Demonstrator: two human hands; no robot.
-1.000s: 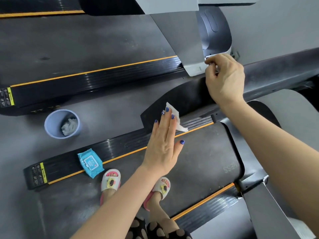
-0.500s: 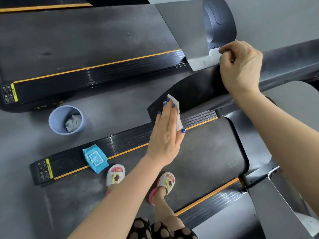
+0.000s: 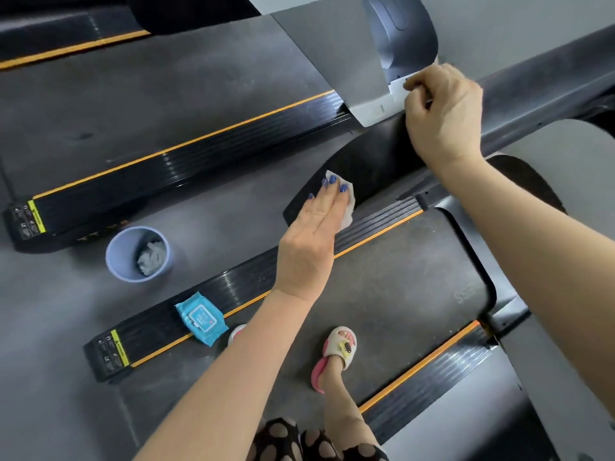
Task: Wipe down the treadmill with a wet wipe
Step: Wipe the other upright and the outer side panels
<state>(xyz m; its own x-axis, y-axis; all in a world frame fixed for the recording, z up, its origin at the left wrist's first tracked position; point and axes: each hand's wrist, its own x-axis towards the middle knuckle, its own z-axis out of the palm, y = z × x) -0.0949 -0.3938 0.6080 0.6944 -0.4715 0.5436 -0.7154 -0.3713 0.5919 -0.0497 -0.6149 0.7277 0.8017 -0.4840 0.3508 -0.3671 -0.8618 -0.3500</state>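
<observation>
I stand on the treadmill belt (image 3: 392,294), looking down. My left hand (image 3: 312,237) lies flat with straight fingers, pressing a white wet wipe (image 3: 346,207) against the lower end of the black handrail arm (image 3: 372,161). The wipe shows past my fingertips and at the right of my fingers. Higher up the same arm, my right hand (image 3: 446,118) has its fingers curled over the top edge. The black side rail with an orange stripe (image 3: 253,284) runs under my left wrist.
A blue wet wipe pack (image 3: 201,318) lies on the side rail near its left end. A light blue bin (image 3: 138,253) with a crumpled wipe inside stands on the grey floor. A second treadmill (image 3: 166,114) lies beyond. My sandalled foot (image 3: 342,351) is on the belt.
My left hand has slid the wipe a little down along the handrail arm towards its lower end. My right hand has kept its grip on the arm, and the view shifted slightly.
</observation>
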